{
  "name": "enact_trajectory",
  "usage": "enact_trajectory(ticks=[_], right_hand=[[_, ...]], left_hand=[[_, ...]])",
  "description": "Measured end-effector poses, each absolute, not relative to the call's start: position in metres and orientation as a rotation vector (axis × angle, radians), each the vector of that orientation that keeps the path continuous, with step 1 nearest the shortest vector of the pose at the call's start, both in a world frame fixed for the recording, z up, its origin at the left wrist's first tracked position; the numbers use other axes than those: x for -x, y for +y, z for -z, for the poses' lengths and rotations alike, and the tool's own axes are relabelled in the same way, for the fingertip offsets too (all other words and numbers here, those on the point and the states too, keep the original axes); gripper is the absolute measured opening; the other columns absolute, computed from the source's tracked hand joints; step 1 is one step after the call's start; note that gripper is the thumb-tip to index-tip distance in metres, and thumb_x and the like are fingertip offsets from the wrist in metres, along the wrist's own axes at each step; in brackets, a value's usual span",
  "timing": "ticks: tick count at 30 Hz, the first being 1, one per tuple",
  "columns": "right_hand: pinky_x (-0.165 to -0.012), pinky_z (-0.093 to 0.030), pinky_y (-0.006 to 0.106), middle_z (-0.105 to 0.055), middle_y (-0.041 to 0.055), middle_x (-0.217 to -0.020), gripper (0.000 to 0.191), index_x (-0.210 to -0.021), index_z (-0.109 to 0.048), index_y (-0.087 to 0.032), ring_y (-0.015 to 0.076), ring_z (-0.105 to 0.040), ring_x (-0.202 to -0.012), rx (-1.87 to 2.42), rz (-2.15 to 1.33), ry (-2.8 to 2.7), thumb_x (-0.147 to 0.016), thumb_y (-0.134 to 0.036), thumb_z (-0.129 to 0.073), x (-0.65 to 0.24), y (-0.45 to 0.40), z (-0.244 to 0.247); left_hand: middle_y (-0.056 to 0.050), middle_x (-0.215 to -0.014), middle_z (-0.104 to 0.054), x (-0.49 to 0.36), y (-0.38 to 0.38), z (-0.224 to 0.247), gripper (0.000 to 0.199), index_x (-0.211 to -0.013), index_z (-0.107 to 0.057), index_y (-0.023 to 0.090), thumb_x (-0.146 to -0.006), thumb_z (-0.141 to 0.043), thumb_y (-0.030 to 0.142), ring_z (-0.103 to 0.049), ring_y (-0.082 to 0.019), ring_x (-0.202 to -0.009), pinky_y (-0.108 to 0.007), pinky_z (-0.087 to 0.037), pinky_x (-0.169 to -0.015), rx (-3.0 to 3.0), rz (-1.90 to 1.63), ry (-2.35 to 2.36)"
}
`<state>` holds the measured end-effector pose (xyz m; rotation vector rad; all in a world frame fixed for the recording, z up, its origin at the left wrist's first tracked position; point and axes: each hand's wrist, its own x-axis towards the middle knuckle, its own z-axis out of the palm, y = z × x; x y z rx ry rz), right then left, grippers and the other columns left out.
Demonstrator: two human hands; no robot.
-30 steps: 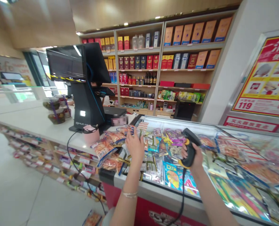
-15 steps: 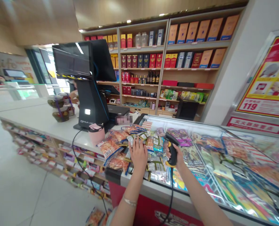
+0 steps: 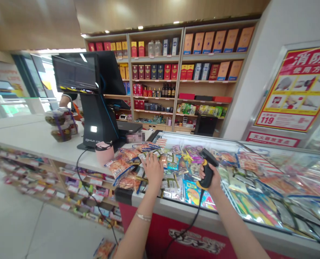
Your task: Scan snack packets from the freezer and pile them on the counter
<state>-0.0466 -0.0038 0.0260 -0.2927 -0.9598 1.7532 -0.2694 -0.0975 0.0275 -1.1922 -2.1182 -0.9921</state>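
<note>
My right hand (image 3: 213, 176) is wrapped round a black and yellow barcode scanner (image 3: 207, 171), its head pointing up and its cable hanging down in front of the freezer. My left hand (image 3: 153, 169) lies with fingers stretched out over a heap of snack packets (image 3: 170, 181), touching the silvery ones under it. To its left are clear-and-blue bags of orange-brown food (image 3: 119, 167). The heap rests on the glass top of a red chest freezer (image 3: 160, 230). Whether anything is under my left palm is hidden.
A black checkout terminal (image 3: 96, 111) stands on the white counter (image 3: 38, 138), with a pink cup (image 3: 104, 153) in front and stacked jars (image 3: 60, 126) behind. A black cable (image 3: 88, 192) hangs down the counter's front. Bags (image 3: 104, 248) lie low by the freezer. Someone's arm (image 3: 65, 100) shows behind the terminal.
My right hand has moved the scanner to the right, away from the heap. My left hand stays on the packets, fingers a little more spread. The view has turned slightly right.
</note>
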Motion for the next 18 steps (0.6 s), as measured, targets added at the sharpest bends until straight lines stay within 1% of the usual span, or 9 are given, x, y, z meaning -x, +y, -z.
enact_trajectory(ticks=[5,9,14,18], right_hand=[[-0.035,-0.04,0.02,-0.052,-0.002,-0.062,0.022,-0.084,-0.06,-0.021,0.0094,-0.042,-0.042,0.314,-1.578,-0.958,-0.069,-0.036,-0.067,-0.034,-0.011,-0.042],[-0.037,-0.041,0.019,-0.051,-0.0027,-0.062,0.024,-0.084,-0.057,-0.021,0.0088,-0.043,-0.043,0.379,-1.473,-0.91,-0.068,-0.035,-0.067,-0.098,-0.017,-0.045],[-0.036,-0.04,0.018,-0.051,-0.004,-0.062,0.025,-0.083,-0.056,-0.021,0.0083,-0.044,-0.043,0.494,-1.385,-0.818,-0.068,-0.037,-0.068,-0.158,-0.015,-0.032],[-0.037,-0.042,0.018,-0.053,-0.0048,-0.06,0.026,-0.084,-0.058,-0.021,0.0084,-0.045,-0.043,0.556,-1.377,-0.768,-0.066,-0.036,-0.071,-0.179,-0.005,-0.014]], left_hand=[[-0.014,-0.137,-0.054,0.208,-0.076,-0.064,0.04,-0.125,-0.057,0.013,-0.089,-0.043,0.025,-0.04,-0.03,-0.134,-0.056,-0.016,-0.117,1.39,1.07,-1.994],[-0.012,-0.137,-0.053,0.14,-0.048,-0.075,0.042,-0.127,-0.053,0.013,-0.087,-0.045,0.024,-0.041,-0.029,-0.132,-0.051,-0.021,-0.117,1.67,1.124,-1.852],[-0.014,-0.138,-0.051,0.066,-0.016,-0.064,0.041,-0.126,-0.051,0.014,-0.086,-0.046,0.023,-0.044,-0.028,-0.128,-0.045,-0.033,-0.109,1.93,1.157,-1.733],[-0.016,-0.14,-0.047,0.028,0.01,-0.042,0.043,-0.126,-0.05,0.013,-0.083,-0.049,0.016,-0.046,-0.028,-0.125,-0.041,-0.04,-0.103,2.054,1.065,-1.737]])
